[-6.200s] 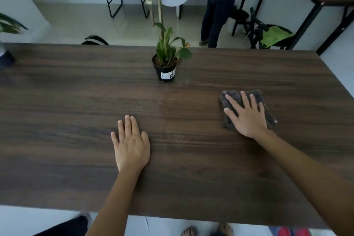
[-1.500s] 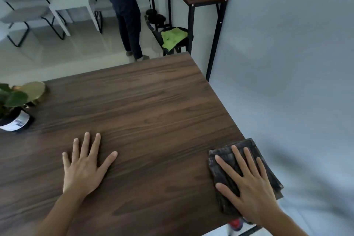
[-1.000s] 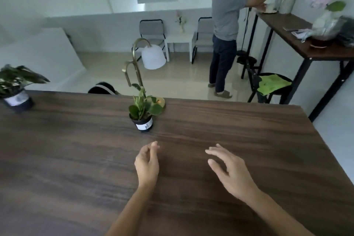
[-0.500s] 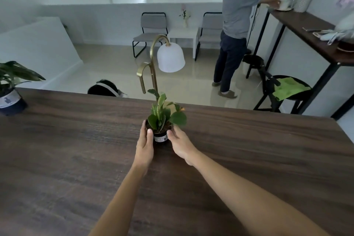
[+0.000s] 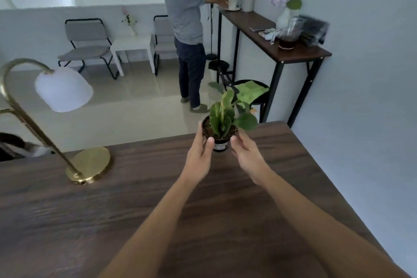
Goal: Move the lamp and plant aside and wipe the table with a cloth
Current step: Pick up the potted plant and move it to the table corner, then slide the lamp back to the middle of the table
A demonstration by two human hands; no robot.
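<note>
Potted plant (image 5: 222, 128) gripped by left hand (image 5: 199, 153) and right hand (image 5: 247, 153), pot clasped from both sides, at far edge of wooden counter (image 5: 158, 210); lifted or resting, cannot tell. Brass lamp (image 5: 61, 124) stood on counter, far left. Cloth out of view.

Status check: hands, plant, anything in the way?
Both hands, left and right, grip the potted plant near the table's far edge. Lamp stands left, apart. Cloth not in view.
</note>
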